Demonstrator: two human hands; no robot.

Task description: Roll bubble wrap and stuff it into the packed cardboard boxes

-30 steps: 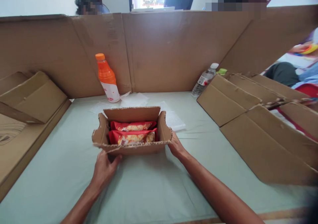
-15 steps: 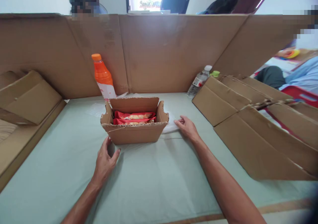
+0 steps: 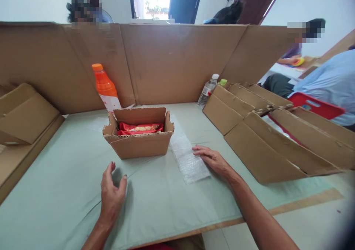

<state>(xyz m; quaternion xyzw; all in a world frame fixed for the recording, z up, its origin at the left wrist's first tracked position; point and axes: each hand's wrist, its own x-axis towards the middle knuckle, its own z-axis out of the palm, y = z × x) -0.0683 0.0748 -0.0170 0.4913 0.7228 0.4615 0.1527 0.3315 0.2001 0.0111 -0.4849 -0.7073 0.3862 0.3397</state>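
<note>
A small open cardboard box [image 3: 140, 146] stands on the pale green cloth, with red packets [image 3: 141, 128] inside. To its right, a strip of bubble wrap [image 3: 191, 168] lies flat. My right hand [image 3: 212, 159] rests on the strip's right edge, its fingers stretched out and not wrapped round it. In front of the box's left side, my left hand [image 3: 112, 191] hovers over the cloth with thumb and fingers apart, holding nothing.
Behind the box stands an orange bottle [image 3: 107, 89]. A clear water bottle [image 3: 208, 91] is at the back right, beside cardboard boxes [image 3: 266, 146]. More cardboard [image 3: 30, 113] is at left. A tall cardboard panel [image 3: 180, 63] walls the back. Other people sit beyond it.
My right hand has moved nearer to me, and the bubble wrap now lies spread out beside the box. My left hand has drawn back from the box. The view has turned rightward.
</note>
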